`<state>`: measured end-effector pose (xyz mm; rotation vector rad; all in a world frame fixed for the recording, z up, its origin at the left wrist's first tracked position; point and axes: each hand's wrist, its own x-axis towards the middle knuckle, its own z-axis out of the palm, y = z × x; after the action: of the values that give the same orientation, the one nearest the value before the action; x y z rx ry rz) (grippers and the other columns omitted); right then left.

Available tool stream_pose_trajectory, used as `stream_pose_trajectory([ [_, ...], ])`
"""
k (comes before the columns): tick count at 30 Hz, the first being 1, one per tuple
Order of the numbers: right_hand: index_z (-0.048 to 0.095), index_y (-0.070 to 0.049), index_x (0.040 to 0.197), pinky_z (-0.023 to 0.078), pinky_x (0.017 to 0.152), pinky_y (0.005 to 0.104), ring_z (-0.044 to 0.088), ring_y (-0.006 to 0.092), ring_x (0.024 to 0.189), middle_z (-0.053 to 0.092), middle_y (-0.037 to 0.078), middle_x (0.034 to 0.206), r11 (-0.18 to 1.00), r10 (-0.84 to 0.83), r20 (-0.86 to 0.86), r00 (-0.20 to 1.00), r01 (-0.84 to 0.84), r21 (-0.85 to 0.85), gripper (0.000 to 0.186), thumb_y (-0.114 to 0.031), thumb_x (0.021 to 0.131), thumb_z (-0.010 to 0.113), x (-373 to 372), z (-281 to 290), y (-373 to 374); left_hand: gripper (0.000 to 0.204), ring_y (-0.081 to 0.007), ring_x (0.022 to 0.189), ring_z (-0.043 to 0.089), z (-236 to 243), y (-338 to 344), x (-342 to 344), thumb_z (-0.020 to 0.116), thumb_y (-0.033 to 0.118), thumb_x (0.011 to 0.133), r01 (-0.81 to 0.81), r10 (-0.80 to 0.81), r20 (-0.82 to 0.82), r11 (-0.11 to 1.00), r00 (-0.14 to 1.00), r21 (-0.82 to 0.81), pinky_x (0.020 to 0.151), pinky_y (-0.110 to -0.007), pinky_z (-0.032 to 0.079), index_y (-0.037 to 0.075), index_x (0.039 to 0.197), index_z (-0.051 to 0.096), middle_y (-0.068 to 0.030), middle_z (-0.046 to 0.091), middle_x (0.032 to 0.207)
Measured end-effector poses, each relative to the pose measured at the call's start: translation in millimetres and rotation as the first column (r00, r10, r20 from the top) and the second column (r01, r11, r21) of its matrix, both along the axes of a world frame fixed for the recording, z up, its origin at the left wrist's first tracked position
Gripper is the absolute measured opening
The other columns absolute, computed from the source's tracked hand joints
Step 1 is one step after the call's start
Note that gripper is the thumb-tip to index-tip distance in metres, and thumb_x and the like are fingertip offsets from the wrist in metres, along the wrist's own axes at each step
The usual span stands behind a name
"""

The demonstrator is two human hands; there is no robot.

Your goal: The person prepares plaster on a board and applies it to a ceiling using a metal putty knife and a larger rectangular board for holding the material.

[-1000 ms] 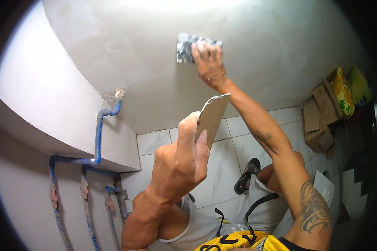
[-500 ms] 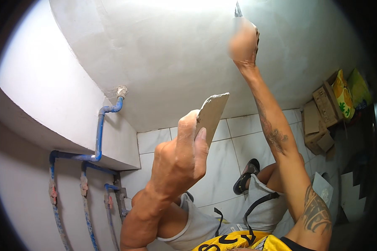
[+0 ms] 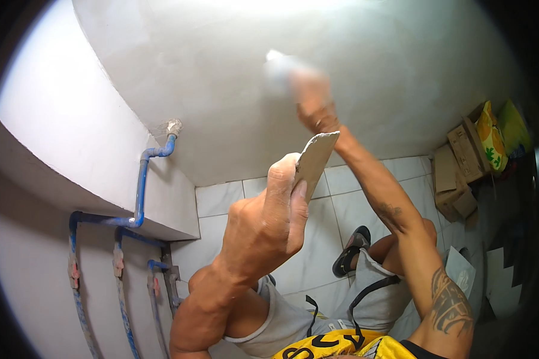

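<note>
My left hand (image 3: 260, 218) is closed round a thin, flat beige board (image 3: 318, 157), thumb against its face. Whitish paste lines the board's upper edge, and pale residue coats my fingers. Farther out, my right hand (image 3: 312, 99) is smeared by motion at the grey plastered wall (image 3: 221, 78). It grips a putty knife (image 3: 279, 69), whose pale blade is too blurred to make out well. Whether the blade touches the wall I cannot tell. From this view the board's top corner overlaps my right wrist.
Blue pipes (image 3: 142, 188) with valves run along the left wall below a white ledge (image 3: 72, 137). Cardboard boxes (image 3: 461, 158) and a yellow patterned bag (image 3: 491, 137) sit at the right. White tiles (image 3: 308, 233) cover the floor, with my shoe (image 3: 352, 251) on them.
My right hand with the putty knife has swept left and come nearer, from high on the wall. My left hand and the board have shifted slightly to the right.
</note>
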<state>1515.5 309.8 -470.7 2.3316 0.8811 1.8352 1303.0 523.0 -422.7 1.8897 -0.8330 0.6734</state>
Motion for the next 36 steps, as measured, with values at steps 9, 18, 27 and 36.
stream_pose_trajectory([
  [9, 0.053, 0.009, 0.129, 0.045, 0.083, 0.0505, 0.052, 0.0358, 0.101, 0.053, 0.021, 0.109, 0.925, -0.312, 0.208, 0.927, 0.247, 0.287, 0.051, -0.006, 0.081, 0.057, 40.1, 71.5, 14.2, 0.04, -0.0261, 0.049, 0.062, 2.2, 5.8, 2.0, 0.061, 0.0, 0.091, -0.007, 0.007, 0.042, 1.0, 0.999, -0.006, 0.045, -0.036, 0.047, -0.005, 0.127, 0.047, -0.0149, 0.064, 0.069],
  [18, 0.047, 0.005, 0.138, 0.038, 0.1, 0.053, 0.046, 0.0365, 0.123, 0.049, 0.021, 0.129, 0.974, -0.081, -0.252, 0.964, 0.023, -0.227, 0.052, -0.006, 0.088, 0.052, 4.9, -58.8, 72.9, 0.035, -0.0211, 0.067, 0.07, 6.7, 12.0, -2.5, 0.055, -0.002, 0.092, 0.016, -0.015, -0.046, 1.0, 0.999, 0.027, 0.059, -0.031, 0.054, -0.005, 0.127, 0.047, -0.0146, 0.069, 0.086],
  [27, 0.05, 0.007, 0.133, 0.042, 0.097, 0.0481, 0.05, 0.0373, 0.116, 0.049, 0.021, 0.128, 0.983, -0.142, 0.043, 0.989, 0.136, 0.122, 0.056, 0.008, 0.077, 0.057, 11.0, 20.8, 28.6, 0.039, -0.0229, 0.063, 0.069, 5.9, 14.2, -6.1, 0.059, -0.004, 0.09, 0.013, -0.013, -0.024, 1.0, 1.0, -0.002, 0.058, -0.031, 0.054, -0.005, 0.128, 0.048, -0.0151, 0.069, 0.088],
  [36, 0.051, 0.005, 0.135, 0.039, 0.099, 0.0516, 0.05, 0.0355, 0.119, 0.05, 0.022, 0.131, 0.979, -0.2, -0.026, 0.979, 0.2, -0.027, 0.051, -0.004, 0.085, 0.054, 24.5, -48.4, 80.6, 0.039, -0.0244, 0.062, 0.068, 3.8, 14.7, -4.6, 0.059, -0.004, 0.09, 0.007, -0.008, -0.013, 1.0, 1.0, -0.009, 0.057, -0.032, 0.054, -0.005, 0.127, 0.048, -0.0155, 0.068, 0.09],
])
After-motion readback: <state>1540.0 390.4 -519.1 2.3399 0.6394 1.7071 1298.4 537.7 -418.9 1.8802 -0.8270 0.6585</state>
